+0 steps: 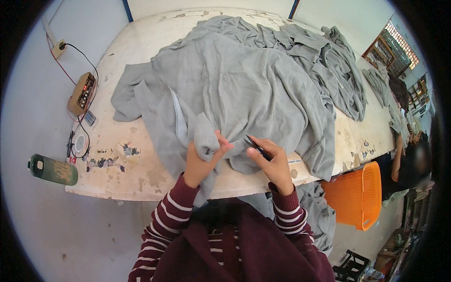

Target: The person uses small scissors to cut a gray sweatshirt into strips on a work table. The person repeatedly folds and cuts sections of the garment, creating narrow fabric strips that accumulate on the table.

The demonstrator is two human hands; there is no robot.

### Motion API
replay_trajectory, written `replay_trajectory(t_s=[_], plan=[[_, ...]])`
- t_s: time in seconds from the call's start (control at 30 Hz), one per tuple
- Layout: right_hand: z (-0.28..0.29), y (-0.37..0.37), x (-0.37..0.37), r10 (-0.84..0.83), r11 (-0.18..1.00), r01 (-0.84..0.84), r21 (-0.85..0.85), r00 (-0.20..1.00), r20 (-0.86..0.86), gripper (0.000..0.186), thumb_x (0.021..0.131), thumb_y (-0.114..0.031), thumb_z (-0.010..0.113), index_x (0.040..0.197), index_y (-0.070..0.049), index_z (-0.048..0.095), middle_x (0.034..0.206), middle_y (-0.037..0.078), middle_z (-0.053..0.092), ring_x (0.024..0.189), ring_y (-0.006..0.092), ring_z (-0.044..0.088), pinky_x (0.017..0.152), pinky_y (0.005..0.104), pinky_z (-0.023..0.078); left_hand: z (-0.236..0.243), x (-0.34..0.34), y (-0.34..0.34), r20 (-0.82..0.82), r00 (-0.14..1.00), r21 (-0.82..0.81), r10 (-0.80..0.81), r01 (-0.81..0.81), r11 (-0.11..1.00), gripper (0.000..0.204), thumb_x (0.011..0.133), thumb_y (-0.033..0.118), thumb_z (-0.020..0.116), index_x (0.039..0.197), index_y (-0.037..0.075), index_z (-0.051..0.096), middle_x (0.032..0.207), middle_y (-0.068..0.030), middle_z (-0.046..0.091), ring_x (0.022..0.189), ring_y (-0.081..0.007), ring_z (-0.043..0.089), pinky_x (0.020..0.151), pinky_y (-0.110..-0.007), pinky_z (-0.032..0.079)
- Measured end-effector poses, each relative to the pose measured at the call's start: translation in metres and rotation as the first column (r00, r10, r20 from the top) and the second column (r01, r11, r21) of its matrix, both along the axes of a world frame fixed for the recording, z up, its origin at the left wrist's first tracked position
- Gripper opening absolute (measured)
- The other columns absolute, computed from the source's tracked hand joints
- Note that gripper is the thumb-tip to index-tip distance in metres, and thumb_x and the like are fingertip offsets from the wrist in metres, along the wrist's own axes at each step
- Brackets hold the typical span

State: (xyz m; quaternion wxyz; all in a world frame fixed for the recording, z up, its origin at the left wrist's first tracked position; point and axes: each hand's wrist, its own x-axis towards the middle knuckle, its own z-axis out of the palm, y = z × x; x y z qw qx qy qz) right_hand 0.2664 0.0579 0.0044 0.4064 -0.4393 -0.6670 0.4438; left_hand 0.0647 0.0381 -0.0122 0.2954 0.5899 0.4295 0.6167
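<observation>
A large grey garment [244, 80] lies spread and wrinkled over the worn table in front of me. My left hand [199, 164] grips a folded, tube-like part of the cloth [205, 136], perhaps a cuff, with the thumb and fingers toward the right. A paler band [178, 117] shows along an edge just beyond it. In my right hand [275, 164] is a pair of small dark thread snips [251, 142], its pointed tip directed up and left, close to the cloth between my hands. Whether the blades touch the fabric I cannot tell.
More grey garments [329, 70] are heaped at the back right. An orange basket [352, 195] stands by the table's right edge, with grey cloth [319, 211] beside it. A green bottle [54, 170], a brown electrical box [82, 94] and cables are left. A person [413, 160] sits far right.
</observation>
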Motion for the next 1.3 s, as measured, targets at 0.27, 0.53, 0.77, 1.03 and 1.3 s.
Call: replay_trajectory(t_s=[0.27, 0.53, 0.77, 1.03, 1.3], plan=[[0.037, 0.007, 0.018, 0.074, 0.966, -0.070, -0.247, 0.997, 0.008, 0.022, 0.080, -0.015, 0.074, 0.091, 0.002, 0.067, 0.073, 0.000, 0.064, 0.066, 0.0035, 0.054, 0.061, 0.0192, 0.041, -0.016, -0.004, 0.000, -0.238, 0.970, 0.294, -0.044, 0.115, 0.949, 0.017, 0.071, 0.000, 0.074, 0.084, 0.006, 0.064, 0.082, -0.0018, 0.065, 0.074, -0.0177, 0.060, 0.095, -0.043, 0.044], [0.050, 0.033, 0.018, 0.223, 0.962, -0.158, -0.221, 0.924, 0.311, 0.031, 0.075, -0.025, 0.077, 0.086, 0.003, 0.069, 0.072, 0.007, 0.066, 0.065, 0.0106, 0.058, 0.063, 0.0245, 0.045, -0.019, -0.008, 0.000, -0.320, 0.943, 0.355, -0.094, 0.212, 0.910, 0.029, 0.067, 0.002, 0.074, 0.093, 0.004, 0.062, 0.088, -0.0015, 0.066, 0.080, -0.0216, 0.059, 0.096, -0.048, 0.043], [0.061, 0.034, 0.009, 0.256, 0.962, -0.181, -0.202, 0.854, 0.452, 0.030, 0.074, -0.029, 0.075, 0.083, 0.000, 0.070, 0.075, 0.011, 0.068, 0.065, 0.0181, 0.063, 0.063, 0.0302, 0.047, -0.014, -0.002, 0.000, -0.328, 0.944, 0.389, 0.023, 0.113, 0.914, 0.023, 0.068, 0.005, 0.079, 0.082, 0.006, 0.061, 0.076, -0.0025, 0.060, 0.072, -0.0189, 0.057, 0.090, -0.045, 0.048], [0.060, 0.037, 0.012, 0.175, 0.956, -0.102, -0.275, 0.951, 0.255, 0.027, 0.074, -0.025, 0.078, 0.090, -0.004, 0.070, 0.076, 0.002, 0.066, 0.069, 0.0090, 0.058, 0.062, 0.0242, 0.045, -0.018, -0.005, 0.001, -0.302, 0.953, 0.336, -0.035, 0.141, 0.931, 0.025, 0.069, 0.005, 0.079, 0.086, 0.005, 0.060, 0.077, -0.0037, 0.059, 0.075, -0.0186, 0.058, 0.093, -0.043, 0.047], [0.067, 0.032, -0.039, 0.253, 0.933, -0.271, 0.238, 0.962, 0.104, 0.019, 0.082, -0.015, 0.071, 0.097, -0.005, 0.065, 0.080, -0.005, 0.062, 0.068, 0.0065, 0.053, 0.062, 0.0208, 0.041, -0.003, 0.007, -0.017, -0.305, 0.935, 0.023, 0.181, -0.183, 0.983, 0.045, 0.075, 0.007, 0.073, 0.116, 0.001, 0.055, 0.103, -0.0124, 0.062, 0.098, -0.0292, 0.061, 0.094, -0.034, 0.043]])
